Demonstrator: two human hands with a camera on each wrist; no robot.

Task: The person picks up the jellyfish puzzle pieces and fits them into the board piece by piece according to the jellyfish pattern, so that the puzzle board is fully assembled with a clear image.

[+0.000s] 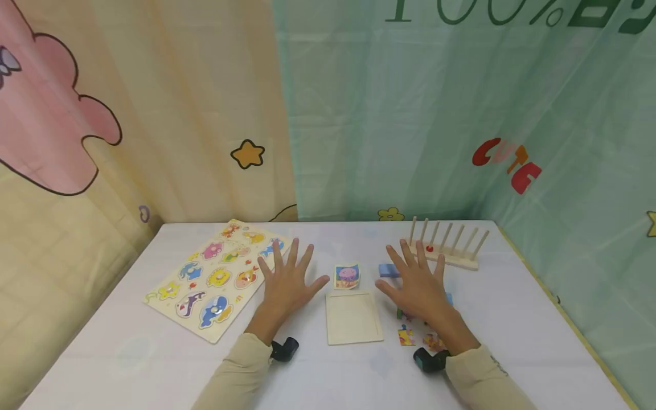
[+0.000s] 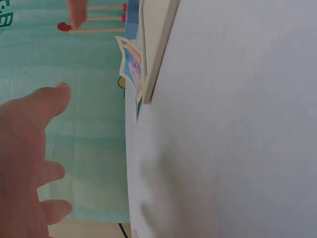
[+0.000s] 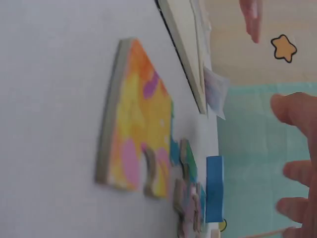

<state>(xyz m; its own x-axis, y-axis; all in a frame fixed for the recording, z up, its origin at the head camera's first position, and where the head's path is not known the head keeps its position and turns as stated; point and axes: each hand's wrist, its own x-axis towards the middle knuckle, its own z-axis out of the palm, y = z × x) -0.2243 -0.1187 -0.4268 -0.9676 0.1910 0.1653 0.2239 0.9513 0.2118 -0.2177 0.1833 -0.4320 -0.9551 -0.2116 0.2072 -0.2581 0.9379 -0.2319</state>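
Note:
Both hands hover over the white table with fingers spread, holding nothing. My left hand (image 1: 288, 286) is between the wooden peg puzzle board (image 1: 205, 281) with sea-animal pieces and a square wooden puzzle tray (image 1: 353, 319). My right hand (image 1: 420, 287) is above several loose jigsaw pieces, partly hiding them; one orange-yellow jigsaw piece (image 3: 138, 124) shows large in the right wrist view. A small picture card (image 1: 347, 277) with a pink figure lies just behind the tray. Beside the right fingers is a blue block (image 1: 388, 270).
A wooden rack with upright pegs (image 1: 451, 255) stands at the back right, a red bead (image 1: 429, 249) on it. Printed curtains (image 1: 359, 142) hang behind the table (image 1: 154, 364) and along its sides. Each wrist carries a small black camera (image 1: 285, 349).

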